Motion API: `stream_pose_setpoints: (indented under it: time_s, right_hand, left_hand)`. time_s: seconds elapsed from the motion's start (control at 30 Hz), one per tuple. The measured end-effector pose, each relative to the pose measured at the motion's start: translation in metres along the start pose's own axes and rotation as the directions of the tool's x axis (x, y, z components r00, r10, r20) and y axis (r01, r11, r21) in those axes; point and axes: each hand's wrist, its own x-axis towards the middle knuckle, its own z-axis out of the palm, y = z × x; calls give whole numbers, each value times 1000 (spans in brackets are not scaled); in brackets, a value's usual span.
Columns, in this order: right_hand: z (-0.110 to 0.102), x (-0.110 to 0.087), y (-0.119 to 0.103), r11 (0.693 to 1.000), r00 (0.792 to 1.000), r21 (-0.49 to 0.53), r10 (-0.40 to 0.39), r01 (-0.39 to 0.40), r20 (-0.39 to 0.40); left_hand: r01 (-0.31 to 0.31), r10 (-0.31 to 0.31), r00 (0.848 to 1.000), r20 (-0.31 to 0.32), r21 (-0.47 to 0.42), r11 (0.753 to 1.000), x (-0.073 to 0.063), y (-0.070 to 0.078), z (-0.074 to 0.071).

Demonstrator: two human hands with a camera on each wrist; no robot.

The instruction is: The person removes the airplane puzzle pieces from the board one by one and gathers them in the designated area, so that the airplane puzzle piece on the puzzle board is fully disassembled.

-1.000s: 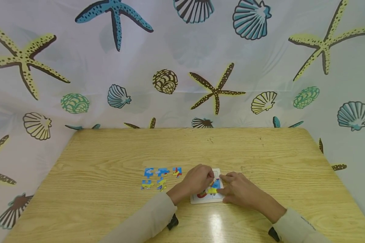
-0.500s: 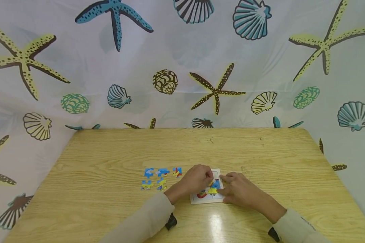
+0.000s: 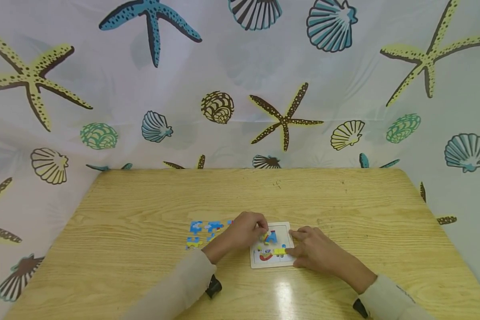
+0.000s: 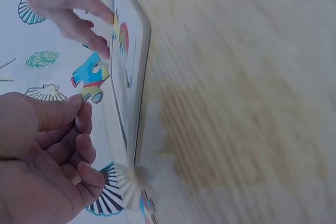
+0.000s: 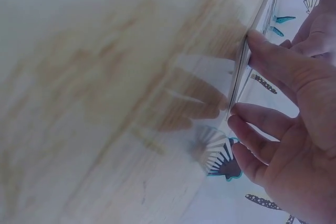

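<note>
My left hand (image 3: 247,229) pinches a jigsaw piece (image 4: 90,77) between thumb and index finger. The piece is mainly blue with red and yellow parts, and it is tilted over the puzzle board (image 3: 260,265). In the head view it overlaps the board's upper left part. This board is a white, framed tray with a printed picture, and a yellow piece (image 3: 279,251) lies in its lower middle. My right hand (image 3: 316,249) rests at the board's right side with extended fingers. Its thumb (image 5: 257,43) and other fingertips touch the board's edge, and one fingertip reaches the yellow piece.
Loose jigsaw pieces lie left of the board: a blue one (image 3: 196,227), another blue one (image 3: 213,226) and a yellow-and-blue one (image 3: 193,242). My left forearm partly covers others. The wooden table (image 3: 144,191) runs back to a shell-patterned cloth (image 3: 240,133).
My left hand has moved left and slightly back with the piece, from over the board's right middle to its upper left. The right hand stays put.
</note>
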Motion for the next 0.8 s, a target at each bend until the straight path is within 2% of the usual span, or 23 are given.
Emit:
stream_pose_setpoints:
  time_s: [0.3, 0.5, 0.67, 0.8]
  right_hand:
    - [1, 1, 1, 1000, 1000, -17, -2, 2, 13]
    - [2, 0, 1, 1000, 1000, -30, -6, 6, 12]
    - [2, -1, 1, 1000, 1000, -14, -1, 1, 10]
    - [2, -1, 1, 1000, 1000, -16, 2, -2, 9]
  left_hand:
    - [-19, 20, 999, -39, 18, 1000, -7, -17, -16]
    - [-30, 31, 999, -38, 26, 999, -14, -30, -30]
    - [-10, 11, 1000, -18, 58, 998, -21, -34, -43]
    - [-18, 17, 1000, 13, 55, 998, -26, -42, -46]
